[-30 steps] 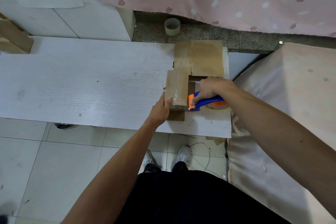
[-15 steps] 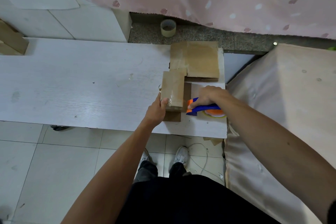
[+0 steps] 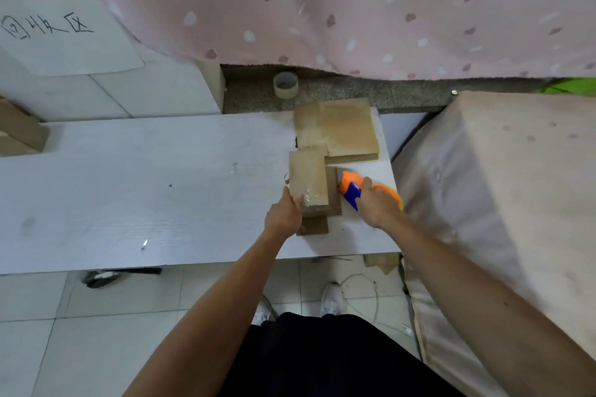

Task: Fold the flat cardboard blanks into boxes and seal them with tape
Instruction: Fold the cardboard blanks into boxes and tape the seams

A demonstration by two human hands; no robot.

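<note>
I see left hand [image 3: 283,217] curled on near end of small box [image 3: 308,176], thumb on top by shiny tape strip. Box sits on worktop [image 3: 129,190] toward its right end, just in front of flat blanks stack [image 3: 345,130]. Right hand [image 3: 379,208] wrapped round tape dispenser [image 3: 351,187], orange nose just beside box's right side; whether touching, I cannot tell. Spare tape roll [image 3: 285,84] on stone ledge [image 3: 403,93] behind, below pink curtain [image 3: 354,10].
</note>
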